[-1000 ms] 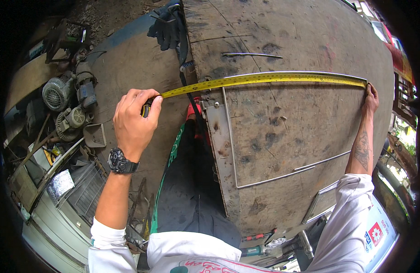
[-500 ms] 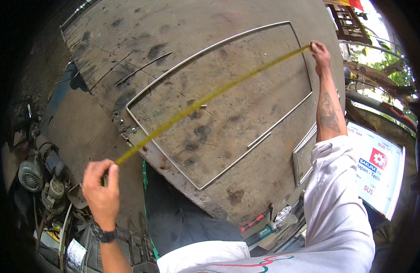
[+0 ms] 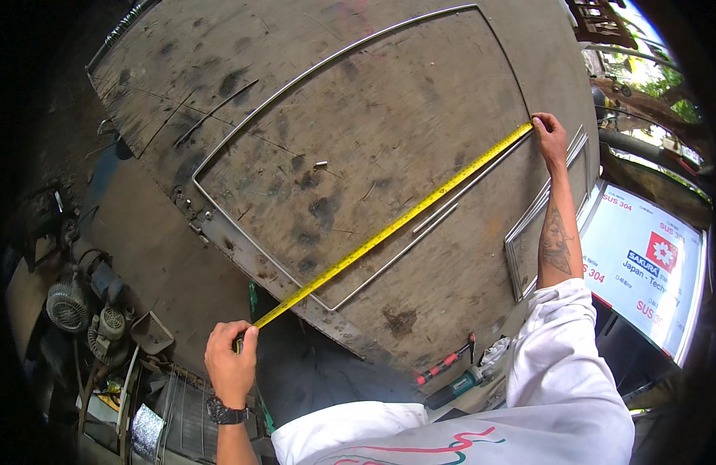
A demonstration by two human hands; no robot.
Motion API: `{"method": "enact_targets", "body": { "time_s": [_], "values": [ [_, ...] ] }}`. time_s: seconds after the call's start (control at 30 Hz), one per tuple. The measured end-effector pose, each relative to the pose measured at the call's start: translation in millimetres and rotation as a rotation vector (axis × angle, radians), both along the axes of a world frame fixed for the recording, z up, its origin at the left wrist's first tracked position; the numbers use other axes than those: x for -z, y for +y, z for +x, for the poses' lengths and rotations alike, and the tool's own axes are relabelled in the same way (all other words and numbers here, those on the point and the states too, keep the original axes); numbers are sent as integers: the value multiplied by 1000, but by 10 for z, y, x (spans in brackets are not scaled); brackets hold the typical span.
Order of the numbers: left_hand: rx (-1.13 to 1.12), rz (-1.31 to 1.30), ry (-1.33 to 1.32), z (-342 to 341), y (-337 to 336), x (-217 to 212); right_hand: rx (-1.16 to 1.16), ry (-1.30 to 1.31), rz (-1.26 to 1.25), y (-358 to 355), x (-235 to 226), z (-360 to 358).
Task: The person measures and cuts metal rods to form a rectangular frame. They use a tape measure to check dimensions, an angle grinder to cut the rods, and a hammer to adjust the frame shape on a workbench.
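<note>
A yellow tape measure [image 3: 396, 226] is drawn out straight between my hands, slanting across a large thin metal frame [image 3: 331, 308] that lies flat on the worktable. My left hand [image 3: 231, 363], with a black watch on the wrist, is closed round the tape's near end beyond the table's left edge. Fingers of my right hand [image 3: 551, 139] pinch the far end at the frame's right corner. The tape runs close beside the frame's near rod and crosses its left side. Inside the frame lie a short rod [image 3: 435, 218] and a small metal piece [image 3: 320, 163].
The stained worktable [image 3: 427, 124] spreads ahead. Several smaller metal frames [image 3: 515, 260] lie stacked at its right. A teal power tool [image 3: 454, 387] and a red-and-black tool [image 3: 441, 370] rest nearby. Motors [image 3: 67, 308] stand lower left; a printed white panel [image 3: 645, 260] is at right.
The tape has moved from across the frame's middle toward its near rod. My right hand has come nearer, to the corner; my left hand has shifted right and nearer.
</note>
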State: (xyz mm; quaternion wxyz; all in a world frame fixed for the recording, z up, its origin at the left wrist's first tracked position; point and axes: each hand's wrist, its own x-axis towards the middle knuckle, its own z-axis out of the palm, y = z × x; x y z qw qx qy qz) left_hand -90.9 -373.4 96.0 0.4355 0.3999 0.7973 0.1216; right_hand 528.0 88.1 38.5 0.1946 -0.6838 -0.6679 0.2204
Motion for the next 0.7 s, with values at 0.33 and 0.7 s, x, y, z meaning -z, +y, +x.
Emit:
{"method": "enact_targets", "body": {
  "time_s": [0.33,0.7],
  "values": [
    [-65,-47,7,199,-225,16,81,46,144,-198,186,130],
    [-82,-28,79,261,-291,43,-160,-124,454,-1137,-255,-1314]
  ]
}}
